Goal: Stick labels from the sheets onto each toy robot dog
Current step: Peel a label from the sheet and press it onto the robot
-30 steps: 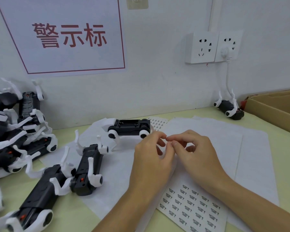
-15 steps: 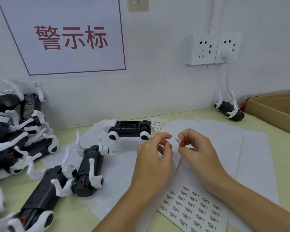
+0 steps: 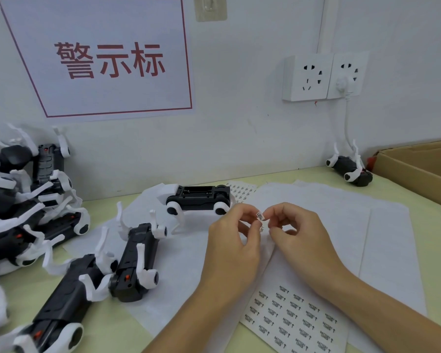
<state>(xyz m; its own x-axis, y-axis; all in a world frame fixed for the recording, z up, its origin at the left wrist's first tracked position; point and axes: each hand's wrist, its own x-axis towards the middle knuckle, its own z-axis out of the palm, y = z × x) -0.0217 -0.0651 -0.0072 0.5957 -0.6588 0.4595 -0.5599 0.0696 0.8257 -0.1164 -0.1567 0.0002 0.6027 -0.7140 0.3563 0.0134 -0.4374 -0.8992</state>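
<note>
A small white label (image 3: 260, 215) sits between the fingertips of both hands, above the white paper. My left hand (image 3: 233, 242) and my right hand (image 3: 299, 238) each pinch it from their own side, fingers curled. A second small white piece shows just below it at my left thumb. A label sheet (image 3: 292, 321) printed with several black labels lies under my right forearm. A toy robot dog (image 3: 199, 197), black with white legs, lies belly-up just behind my left hand. Another label sheet (image 3: 242, 191) peeks out behind that dog.
Two more dogs (image 3: 135, 261) (image 3: 61, 304) lie at the near left, and a pile of dogs (image 3: 23, 200) is stacked against the wall at far left. One dog (image 3: 351, 170) lies by a cardboard box (image 3: 418, 169) at right. White paper (image 3: 354, 220) covers the table.
The hands, together a second ago, parted with the label at my right fingertips. They have now closed in on it again, slightly higher above the paper.
</note>
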